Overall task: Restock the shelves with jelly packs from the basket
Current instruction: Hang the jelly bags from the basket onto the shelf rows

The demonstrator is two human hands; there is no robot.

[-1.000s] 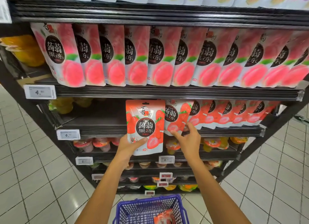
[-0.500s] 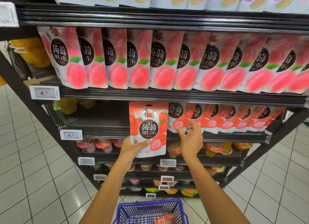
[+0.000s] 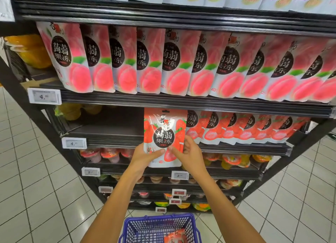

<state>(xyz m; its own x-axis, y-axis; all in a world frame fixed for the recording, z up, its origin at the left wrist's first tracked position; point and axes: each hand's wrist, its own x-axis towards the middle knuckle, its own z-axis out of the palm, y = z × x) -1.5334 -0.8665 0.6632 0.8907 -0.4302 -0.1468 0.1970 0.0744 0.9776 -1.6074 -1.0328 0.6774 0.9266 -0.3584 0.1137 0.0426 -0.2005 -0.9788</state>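
Here we hold the strawberry jelly pack (image 3: 165,132) upright with both hands, in front of the shelf (image 3: 109,133) and at the left end of the strawberry row (image 3: 241,130). Its lower part hangs below the front lip of the shelf, so we judge it not yet seated. The left hand (image 3: 143,156) grips the lower left of the pack, with the thumb laid across the printed face. The right hand (image 3: 190,152) pinches the lower right edge, thumb also on the front, so both hands are clamped on the one pack. The pack is a glossy film pouch: bright glare lines and creases near its top suggest a thin, flexible skin that will buckle if it is pushed from one end. We expect it to be fairly light and soft-filled, with a smooth surface that can slide between the fingers. We therefore recommend taking hold low on the two side edges, as now, where the pouch looks firmest, and not squeezing the middle. The bare part of the shelf lies just to the left of the row and offers room to stand the base. The basket (image 3: 158,217) sits below between the arms, with another pack (image 3: 175,237) visible inside it.
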